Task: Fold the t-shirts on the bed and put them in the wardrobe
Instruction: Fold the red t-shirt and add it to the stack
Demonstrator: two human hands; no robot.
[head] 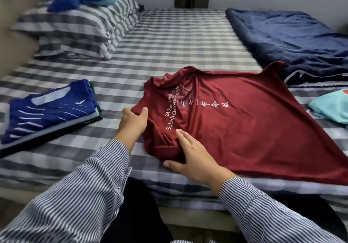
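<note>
As it lies, red t-shirt, creased, white-lettered

Dark red t-shirt with white lettering; grey-and-white checked bed; royal-blue folded shirt with white streaks; navy blanket; striped sleeves.

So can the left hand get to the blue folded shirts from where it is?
Probably yes. The left hand is pinching the red t-shirt at its left edge, and only bare checked sheet lies between it and the blue folded shirts. It would need to let go first.
</note>
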